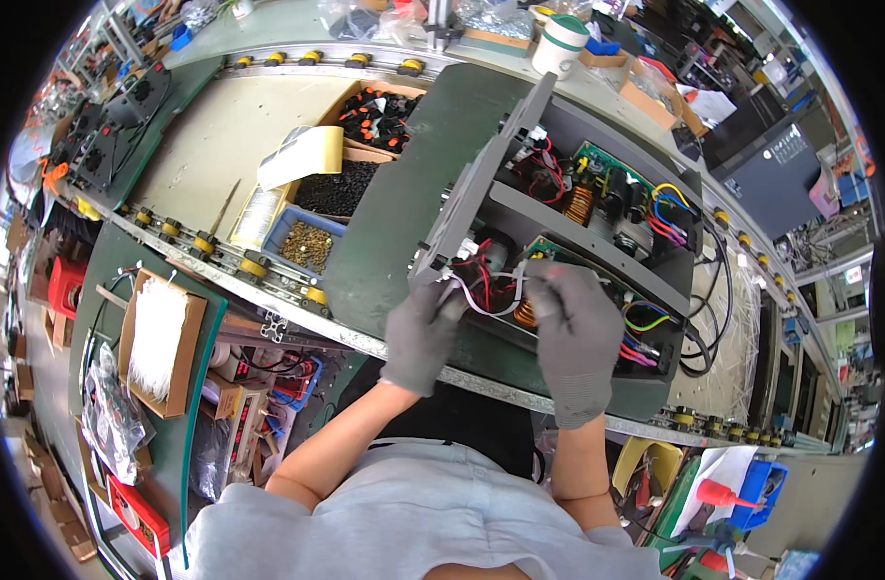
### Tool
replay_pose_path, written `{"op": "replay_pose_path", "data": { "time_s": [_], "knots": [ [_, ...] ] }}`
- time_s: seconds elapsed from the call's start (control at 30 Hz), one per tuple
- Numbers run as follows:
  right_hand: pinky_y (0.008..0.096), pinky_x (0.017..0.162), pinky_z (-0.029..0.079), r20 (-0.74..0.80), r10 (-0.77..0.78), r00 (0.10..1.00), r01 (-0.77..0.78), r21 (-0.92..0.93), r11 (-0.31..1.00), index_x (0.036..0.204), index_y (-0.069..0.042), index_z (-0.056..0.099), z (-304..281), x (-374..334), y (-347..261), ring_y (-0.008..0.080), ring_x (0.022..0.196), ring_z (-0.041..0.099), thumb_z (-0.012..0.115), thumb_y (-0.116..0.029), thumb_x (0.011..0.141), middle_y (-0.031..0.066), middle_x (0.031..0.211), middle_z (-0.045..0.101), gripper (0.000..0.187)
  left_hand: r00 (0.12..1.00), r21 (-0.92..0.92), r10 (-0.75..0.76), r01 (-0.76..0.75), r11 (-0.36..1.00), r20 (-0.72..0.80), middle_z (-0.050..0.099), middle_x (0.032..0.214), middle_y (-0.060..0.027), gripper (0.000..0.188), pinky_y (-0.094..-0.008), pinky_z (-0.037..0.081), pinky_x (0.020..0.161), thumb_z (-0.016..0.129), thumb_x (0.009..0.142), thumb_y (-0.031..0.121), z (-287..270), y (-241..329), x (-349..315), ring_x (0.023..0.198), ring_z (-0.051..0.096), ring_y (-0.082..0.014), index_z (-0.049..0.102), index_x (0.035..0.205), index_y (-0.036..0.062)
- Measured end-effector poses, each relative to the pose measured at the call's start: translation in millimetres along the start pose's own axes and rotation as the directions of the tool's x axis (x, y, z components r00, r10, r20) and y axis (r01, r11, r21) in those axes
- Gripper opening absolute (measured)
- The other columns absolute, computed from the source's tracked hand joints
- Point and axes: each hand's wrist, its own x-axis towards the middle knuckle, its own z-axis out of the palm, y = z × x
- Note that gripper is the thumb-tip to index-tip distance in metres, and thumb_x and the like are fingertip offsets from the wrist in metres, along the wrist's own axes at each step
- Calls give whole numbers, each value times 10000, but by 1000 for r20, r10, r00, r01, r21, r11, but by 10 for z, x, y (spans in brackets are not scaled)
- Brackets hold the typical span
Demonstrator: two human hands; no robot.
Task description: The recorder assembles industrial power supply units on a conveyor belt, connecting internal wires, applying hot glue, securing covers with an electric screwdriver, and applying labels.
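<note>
My gloved left hand [423, 333] is closed at the near left corner of a dark metal housing [597, 251], pinching one end of a white cable tie [496, 313]. The tie bends in a loop beside red wires [483, 275]. My gloved right hand [578, 333] is closed on the tie's other end, above a copper coil [525, 311]. Its fingertips are slightly blurred. The housing has two open bays with green circuit boards [602, 159], coils and coloured wires. I cannot tell whether the tie goes round the wires.
The housing rests on a green board [389, 237] over a roller conveyor [253, 266]. To its left stand a blue bin of brass-coloured parts [307, 242] and boxes of black parts [338, 188]. A carton of white cable ties [160, 333] lies at far left. Black cables [718, 309] hang at the housing's right.
</note>
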Motion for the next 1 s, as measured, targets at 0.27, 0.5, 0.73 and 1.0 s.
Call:
{"op": "replay_pose_path", "data": {
  "time_s": [0.27,0.5,0.73,1.0],
  "knots": [
    [284,745,525,48,67,997,-74,165,983,1042,-17,668,197,-252,-98,193,848,683,638,-3,853,98,947,688,192,959,240,264,-282,929,104,597,1081,-143,227,-419,513,638,696,838,169,-185,162,-253,845,638,-345,571,999,69],
    [286,859,514,74,223,972,-232,436,869,1145,20,622,198,-329,-32,171,958,665,558,19,911,126,1076,691,243,797,58,595,-602,796,106,656,993,-95,251,-361,504,546,726,809,117,-98,176,59,722,656,-289,560,993,73],
    [291,867,515,41,246,968,-231,515,825,1162,13,621,278,-310,-4,182,979,673,550,14,917,130,1071,696,255,944,-95,314,-306,947,98,653,738,-98,232,-304,500,565,777,811,104,-65,310,55,620,649,-215,579,923,58],
    [294,877,514,186,247,951,-306,460,833,1179,3,638,203,-313,9,188,999,672,565,-7,908,123,1074,701,280,944,-121,313,-300,946,101,619,797,-47,197,-262,498,633,762,807,43,-68,230,34,685,588,-112,600,918,49]
  ]
}}
